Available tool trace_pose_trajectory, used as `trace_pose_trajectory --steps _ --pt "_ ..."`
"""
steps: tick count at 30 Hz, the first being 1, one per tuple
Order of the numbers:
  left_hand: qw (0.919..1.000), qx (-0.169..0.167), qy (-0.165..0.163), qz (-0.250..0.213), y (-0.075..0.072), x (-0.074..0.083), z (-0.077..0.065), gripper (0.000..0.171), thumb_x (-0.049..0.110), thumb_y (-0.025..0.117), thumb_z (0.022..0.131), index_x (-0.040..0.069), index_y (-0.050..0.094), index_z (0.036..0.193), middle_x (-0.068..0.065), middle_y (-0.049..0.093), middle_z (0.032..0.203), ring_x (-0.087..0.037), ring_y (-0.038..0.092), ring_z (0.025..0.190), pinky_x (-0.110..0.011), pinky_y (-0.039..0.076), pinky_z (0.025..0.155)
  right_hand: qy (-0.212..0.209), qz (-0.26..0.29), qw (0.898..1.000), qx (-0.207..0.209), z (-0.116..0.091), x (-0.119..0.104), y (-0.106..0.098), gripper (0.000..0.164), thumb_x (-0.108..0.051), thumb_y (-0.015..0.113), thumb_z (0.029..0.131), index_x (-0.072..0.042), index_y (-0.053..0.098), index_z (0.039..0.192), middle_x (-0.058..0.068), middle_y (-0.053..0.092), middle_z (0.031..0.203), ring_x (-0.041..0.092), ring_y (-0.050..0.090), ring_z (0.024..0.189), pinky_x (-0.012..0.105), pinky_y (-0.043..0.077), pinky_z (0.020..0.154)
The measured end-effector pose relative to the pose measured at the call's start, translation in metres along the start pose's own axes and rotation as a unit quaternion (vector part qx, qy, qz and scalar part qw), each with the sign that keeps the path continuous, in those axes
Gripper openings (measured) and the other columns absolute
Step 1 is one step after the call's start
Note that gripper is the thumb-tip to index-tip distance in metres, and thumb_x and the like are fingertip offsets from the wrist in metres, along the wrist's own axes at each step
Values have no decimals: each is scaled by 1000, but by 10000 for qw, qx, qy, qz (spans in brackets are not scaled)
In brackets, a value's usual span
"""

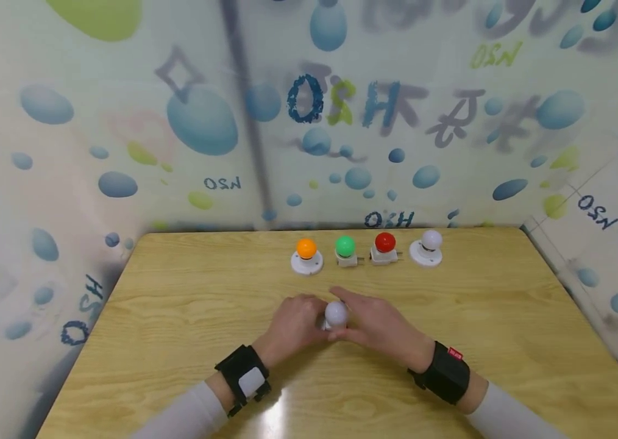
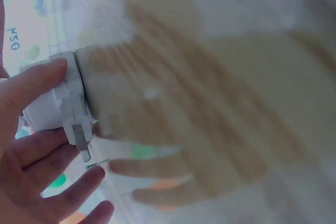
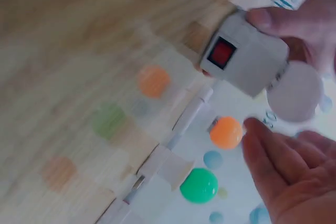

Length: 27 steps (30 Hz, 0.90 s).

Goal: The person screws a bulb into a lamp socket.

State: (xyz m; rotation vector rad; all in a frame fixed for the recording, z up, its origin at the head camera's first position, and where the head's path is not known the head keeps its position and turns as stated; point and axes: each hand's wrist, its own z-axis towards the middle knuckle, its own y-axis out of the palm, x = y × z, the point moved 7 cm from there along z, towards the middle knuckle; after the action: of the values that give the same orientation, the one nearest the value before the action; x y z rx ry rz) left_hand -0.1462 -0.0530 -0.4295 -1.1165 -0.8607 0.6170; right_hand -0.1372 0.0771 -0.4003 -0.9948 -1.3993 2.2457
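A round white bulb [image 1: 336,313] sits in a white plug-in lamp holder [image 3: 247,53]; the red switch on it shows in the right wrist view. My left hand [image 1: 300,320] grips the holder from the left. In the left wrist view, the left thumb [image 2: 44,80] lies on the holder, fingers below and a flat metal prong [image 2: 81,142] sticking out. My right hand [image 1: 377,320] is around the bulb's right side, with its straight fingers [image 3: 283,166] apart from the bulb. A thumb touches the holder in the right wrist view; whose it is remains unclear.
Along the table's back edge stand an orange bulb [image 1: 306,249] on a round base, a green bulb [image 1: 345,246] and a red bulb [image 1: 385,242] in plug-in holders, and a white bulb [image 1: 431,239] on a round base. A patterned curtain [image 1: 205,122] hangs behind the wooden table [image 1: 188,292].
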Motion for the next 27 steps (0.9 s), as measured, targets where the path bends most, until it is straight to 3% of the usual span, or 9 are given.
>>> trace_pose_trajectory --steps 3,6,9,12,19,27 --pt "9994 -40 -106 -329 -10 -2 -5 46 47 81 69 11 73 95 1 66 90 -13 57 79 -30 50 70 537 111 9985 94 -11 10 -14 84 -62 59 83 -13 39 149 2 47 145 19 54 121 40 50 90" --pt "9963 -77 -481 -708 -30 -15 -5 46 37 85 66 7 71 98 -1 62 90 -16 54 80 -33 48 71 873 121 9951 456 -20 20 -33 79 -59 59 86 -13 41 148 3 45 147 25 53 122 48 48 91" --pt "9930 27 -857 -810 -48 -39 -1 44 31 87 64 6 70 96 -1 61 88 -16 54 77 -34 47 69 965 42 9928 713 -25 28 -47 73 -52 60 89 -10 44 146 5 46 146 27 53 122 50 46 93" --pt "9903 80 -1170 -746 -58 -69 6 45 28 87 64 5 70 99 -2 61 88 -17 55 76 -35 47 68 904 -66 9922 854 -28 34 -54 68 -46 62 90 -8 46 144 5 47 146 28 52 122 50 45 93" --pt "9777 -14 -1921 -851 -58 -132 13 49 25 85 69 2 67 109 -12 66 101 -27 61 88 -45 49 79 804 -134 9933 814 -30 37 -51 60 -45 59 92 -7 54 138 8 49 143 27 51 124 51 45 94" --pt "9689 -331 -2259 -955 -46 -163 15 50 24 84 71 1 67 112 -15 67 108 -30 61 96 -48 47 85 782 -202 9938 767 -32 38 -44 54 -44 60 92 -9 57 134 5 49 143 24 52 123 49 46 93"
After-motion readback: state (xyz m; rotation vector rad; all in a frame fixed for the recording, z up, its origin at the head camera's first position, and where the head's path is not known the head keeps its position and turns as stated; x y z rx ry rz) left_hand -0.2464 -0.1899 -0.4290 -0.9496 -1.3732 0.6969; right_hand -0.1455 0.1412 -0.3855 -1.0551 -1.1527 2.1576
